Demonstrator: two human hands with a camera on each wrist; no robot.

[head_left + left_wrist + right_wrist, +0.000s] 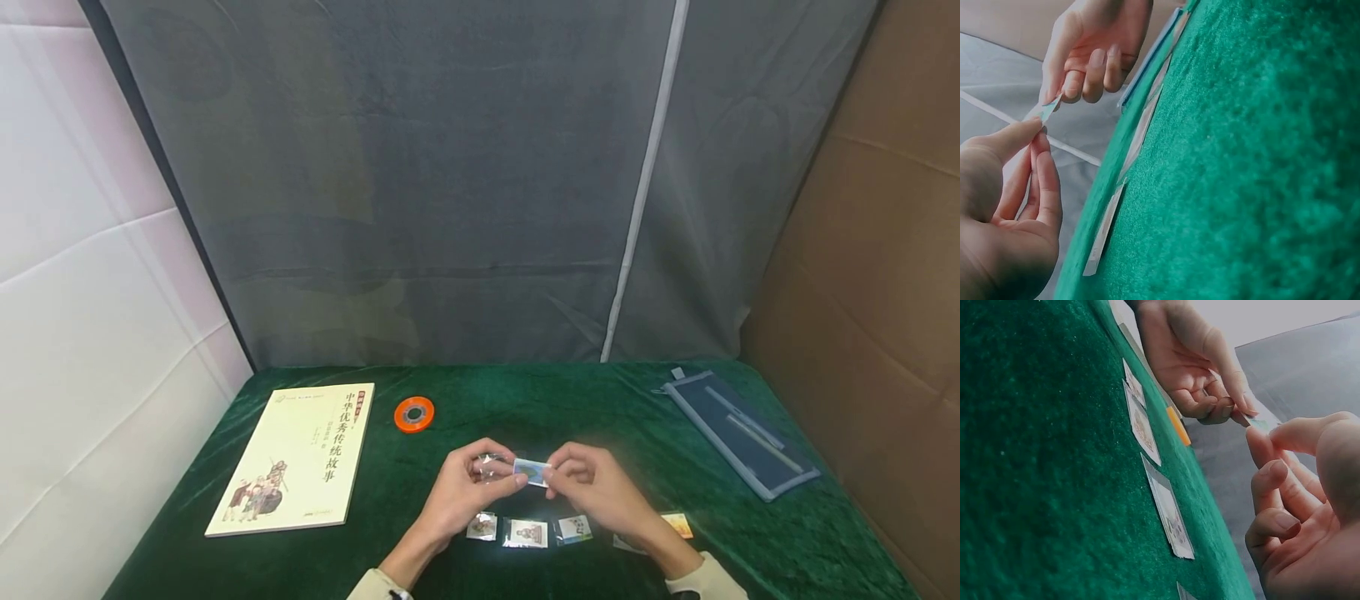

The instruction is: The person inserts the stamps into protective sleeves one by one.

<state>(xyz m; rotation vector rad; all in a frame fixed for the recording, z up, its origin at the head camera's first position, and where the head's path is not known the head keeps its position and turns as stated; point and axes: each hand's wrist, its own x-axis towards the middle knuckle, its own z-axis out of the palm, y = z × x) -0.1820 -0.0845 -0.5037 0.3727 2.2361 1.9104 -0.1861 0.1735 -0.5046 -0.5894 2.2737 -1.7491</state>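
Observation:
A small blue-and-white postage stamp [531, 472] is held up above the table between both hands. My left hand [467, 492] pinches its left edge between thumb and fingertips. A shiny scrap of clear plastic [492, 468] shows by the left fingers; whether they grip it I cannot tell. Thumb and forefinger of my right hand [600, 490] pinch the right edge. Below the hands lie three more stamps in a row: a left one [482, 526], a middle one [526, 533] and a right one [573, 529]. Clear sleeves show around some of them.
A cream book [300, 458] lies at the left of the green cloth [480, 408]. Near its top right is an orange ring-shaped disc [414, 414]. A blue zip pouch [738, 433] lies at the right. An orange-yellow stamp [678, 525] is partly behind the right forearm.

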